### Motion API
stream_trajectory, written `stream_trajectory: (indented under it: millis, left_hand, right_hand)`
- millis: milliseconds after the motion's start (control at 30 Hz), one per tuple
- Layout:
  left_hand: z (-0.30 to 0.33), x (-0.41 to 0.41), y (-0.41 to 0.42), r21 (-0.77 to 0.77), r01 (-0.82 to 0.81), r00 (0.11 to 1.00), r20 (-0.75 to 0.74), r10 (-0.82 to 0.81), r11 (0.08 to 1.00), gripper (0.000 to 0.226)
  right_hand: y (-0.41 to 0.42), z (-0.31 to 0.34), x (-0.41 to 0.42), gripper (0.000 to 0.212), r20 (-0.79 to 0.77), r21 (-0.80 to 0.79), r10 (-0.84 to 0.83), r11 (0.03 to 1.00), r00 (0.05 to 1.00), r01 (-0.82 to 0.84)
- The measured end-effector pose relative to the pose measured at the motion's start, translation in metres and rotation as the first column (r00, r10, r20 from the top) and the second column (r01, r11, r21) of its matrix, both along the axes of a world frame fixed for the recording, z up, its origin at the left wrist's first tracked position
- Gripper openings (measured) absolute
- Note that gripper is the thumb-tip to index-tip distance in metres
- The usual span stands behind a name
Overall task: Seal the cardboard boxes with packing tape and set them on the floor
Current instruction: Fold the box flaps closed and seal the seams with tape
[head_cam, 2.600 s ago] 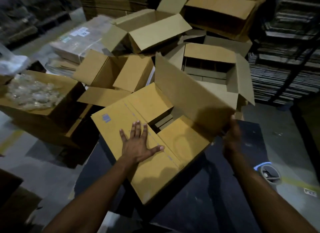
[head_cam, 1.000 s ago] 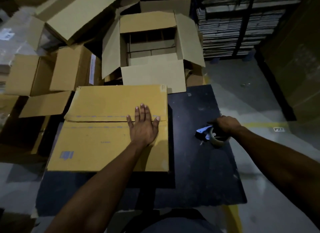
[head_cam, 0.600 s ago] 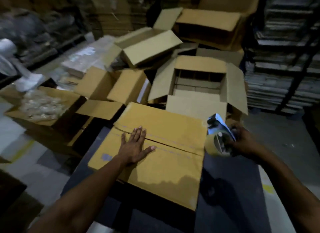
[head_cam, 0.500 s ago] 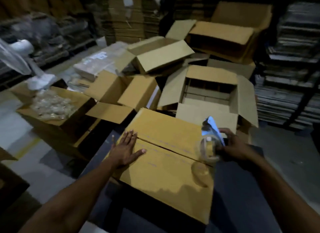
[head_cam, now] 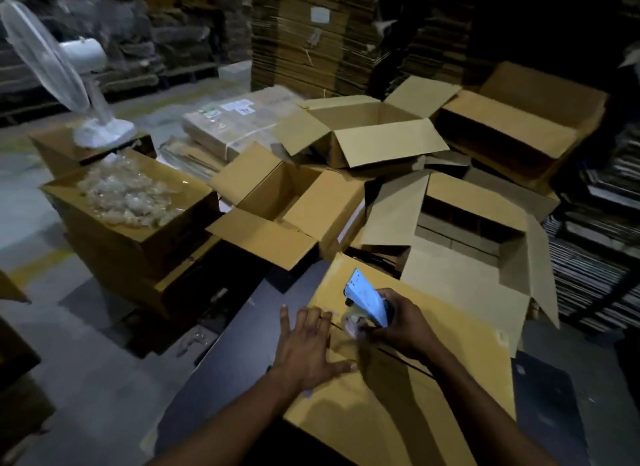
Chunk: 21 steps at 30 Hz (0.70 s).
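Dark table — left hand spread flat on box; right hand seemingly grips tape dispenser.

closed box: 1 | open boxes: about 6 | tape dispenser: 1 | fan: 1 | hands: 2

Dim packing warehouse, tall stacks of flattened cardboard, open cartons heaped on concrete floor, pedestal fan

We see our left hand pressing flat on the closed box while our right hand holds the tape dispenser at its seam.
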<state>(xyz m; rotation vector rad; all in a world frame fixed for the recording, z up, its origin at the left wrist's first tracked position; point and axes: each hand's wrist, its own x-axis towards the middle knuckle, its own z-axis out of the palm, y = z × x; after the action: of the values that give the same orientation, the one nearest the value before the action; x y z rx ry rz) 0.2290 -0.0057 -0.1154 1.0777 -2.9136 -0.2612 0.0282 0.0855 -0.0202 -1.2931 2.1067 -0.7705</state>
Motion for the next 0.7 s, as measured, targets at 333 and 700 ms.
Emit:
stream_trajectory:
  millis: [333,700]
  left_hand:
    - [-0.002,-0.01,-0.047,0.018,0.126,0.991,-0.036,-0.125,0.992,0.097]
    - [0.018,-0.007,-0.037,0.692,-0.127,0.475,-0.586,0.656,0.711,0.027]
  right_hand:
    - [-0.009,-0.006,-0.014,0.07,-0.11,0.078,0.023,0.997,0.994,-0.014]
    - [0.002,-0.018,-0.014,0.066,-0.139,0.055,0.053,0.997,0.989,-0.046]
